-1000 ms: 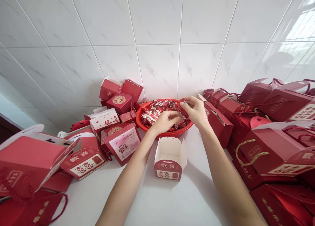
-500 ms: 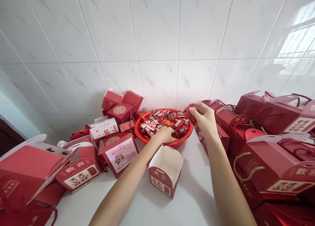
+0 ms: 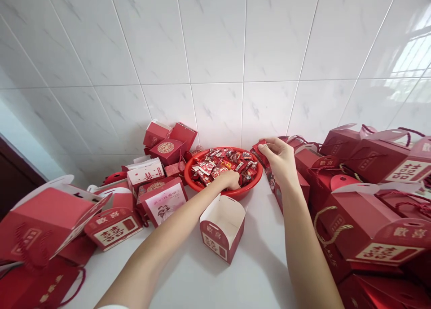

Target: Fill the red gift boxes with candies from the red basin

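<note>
Several wrapped candies (image 3: 215, 164) in red wrappers fill a red plastic basin (image 3: 256, 183) by the wall. My left hand (image 3: 231, 179) reaches into its near right side, fingers curled down among the candies; its fingertips are hidden, so whatever they grip does not show. Right of the basin, my right hand (image 3: 281, 158) pinches a small red packet (image 3: 260, 151) between thumb and fingers. An open red gift box (image 3: 220, 237) with a white inside stands upright in front of the basin. No contents show in the visible part of its inside.
Folded red gift boxes (image 3: 112, 226) are piled on the left, some with pink-and-white picture panels. More boxes with rope handles (image 3: 380, 228) are stacked on the right. A white tiled wall (image 3: 215, 53) rises behind the white tabletop (image 3: 256, 273).
My left hand has shifted slightly right within the basin, its fingers lower among the candies. My right hand keeps the red packet in nearly the same place. The view has shifted slightly.
</note>
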Available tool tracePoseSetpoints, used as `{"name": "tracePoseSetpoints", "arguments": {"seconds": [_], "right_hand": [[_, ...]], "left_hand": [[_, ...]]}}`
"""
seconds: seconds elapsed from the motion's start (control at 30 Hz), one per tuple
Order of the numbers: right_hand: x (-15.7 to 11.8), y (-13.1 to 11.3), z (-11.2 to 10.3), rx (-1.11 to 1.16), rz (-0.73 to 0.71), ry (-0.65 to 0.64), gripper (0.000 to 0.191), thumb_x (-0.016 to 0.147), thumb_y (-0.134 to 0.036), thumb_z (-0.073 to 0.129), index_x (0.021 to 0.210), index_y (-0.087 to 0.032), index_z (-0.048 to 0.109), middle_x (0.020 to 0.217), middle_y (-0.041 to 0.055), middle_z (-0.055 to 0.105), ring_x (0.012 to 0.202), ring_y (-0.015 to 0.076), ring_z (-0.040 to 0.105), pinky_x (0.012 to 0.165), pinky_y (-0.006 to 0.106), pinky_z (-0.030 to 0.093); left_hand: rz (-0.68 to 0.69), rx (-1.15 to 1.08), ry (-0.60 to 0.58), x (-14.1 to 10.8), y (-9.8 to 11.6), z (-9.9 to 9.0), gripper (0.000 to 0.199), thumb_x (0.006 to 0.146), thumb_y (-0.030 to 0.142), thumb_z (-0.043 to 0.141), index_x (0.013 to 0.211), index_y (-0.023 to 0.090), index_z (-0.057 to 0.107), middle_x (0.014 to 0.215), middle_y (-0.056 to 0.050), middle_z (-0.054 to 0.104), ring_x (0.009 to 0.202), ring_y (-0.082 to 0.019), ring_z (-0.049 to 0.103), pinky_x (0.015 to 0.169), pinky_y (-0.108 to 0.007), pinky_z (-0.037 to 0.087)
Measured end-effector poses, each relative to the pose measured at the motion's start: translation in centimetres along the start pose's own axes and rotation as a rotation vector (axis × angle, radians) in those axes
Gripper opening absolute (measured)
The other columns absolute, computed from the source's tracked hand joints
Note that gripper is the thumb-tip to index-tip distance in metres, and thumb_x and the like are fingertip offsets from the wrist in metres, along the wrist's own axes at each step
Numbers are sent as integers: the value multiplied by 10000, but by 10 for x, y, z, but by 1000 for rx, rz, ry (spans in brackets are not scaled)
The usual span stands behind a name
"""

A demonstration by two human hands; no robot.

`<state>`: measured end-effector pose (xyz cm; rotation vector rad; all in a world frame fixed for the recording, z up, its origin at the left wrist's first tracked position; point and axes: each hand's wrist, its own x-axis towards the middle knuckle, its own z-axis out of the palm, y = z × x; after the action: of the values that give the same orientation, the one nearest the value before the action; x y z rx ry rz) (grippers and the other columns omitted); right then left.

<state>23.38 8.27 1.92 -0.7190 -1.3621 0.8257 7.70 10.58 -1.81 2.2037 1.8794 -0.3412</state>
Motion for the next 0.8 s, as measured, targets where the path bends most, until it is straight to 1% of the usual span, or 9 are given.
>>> {"name": "tracePoseSetpoints", "arguments": {"seconds": [0.1,0.2,0.3,0.4,0.5,0.57,0.67,0.8], "right_hand": [[0,-2,-1,16,11,-2,266,730,-400,717,874,-182,667,779,44,722,763,196,683,710,315,539],[1,-2,-1,11,14,-1,258,731,-393,715,874,-182,672,778,45,725,758,197,684,700,315,542],[1,-1,-1,-1,14,-9,268,736,-398,713,887,-180,673,786,51,731,766,205,692,700,321,550],[1,0,0,-15,11,-20,279,737,-403,709,897,-177,671,802,58,736,774,209,698,705,326,553],[0,0,0,-25,7,-25,266,736,-399,705,884,-181,670,795,54,733,776,209,699,716,325,552],[0,-1,0,-21,13,-24,262,730,-395,710,876,-182,671,783,52,730,770,209,698,714,325,550],[0,0,1,-21,18,-23,274,722,-395,714,882,-177,675,793,58,732,773,213,700,717,330,552],[0,1,1,-40,13,-23,281,719,-396,715,889,-176,677,807,63,736,790,219,704,732,340,557]], "left_hand": [[5,12,3,-1,-2,2,406,755,281,663,1103,89,748,1125,-240,739,1005,-338,712,778,-327,552],[5,12,-35,0,-5,3,423,742,301,665,1100,91,749,1085,-222,754,949,-324,723,741,-317,554],[-1,14,-58,4,-5,2,453,703,268,689,1121,99,742,1078,-208,760,925,-311,728,721,-299,552],[-10,0,-39,7,-2,2,457,717,293,683,1128,102,739,1087,-211,759,942,-312,726,740,-301,554],[-25,-16,-6,7,2,2,461,776,364,645,1130,84,736,1096,-241,749,961,-338,724,783,-344,559],[-30,-21,-2,6,3,2,456,782,383,645,1101,74,747,1086,-253,747,957,-352,726,796,-364,563],[-22,-24,-23,6,2,3,404,751,362,678,1037,91,769,1054,-230,760,929,-336,735,774,-341,570],[-11,-19,-44,8,0,3,363,725,286,694,1029,104,772,1058,-210,766,923,-313,734,745,-304,567]]}}
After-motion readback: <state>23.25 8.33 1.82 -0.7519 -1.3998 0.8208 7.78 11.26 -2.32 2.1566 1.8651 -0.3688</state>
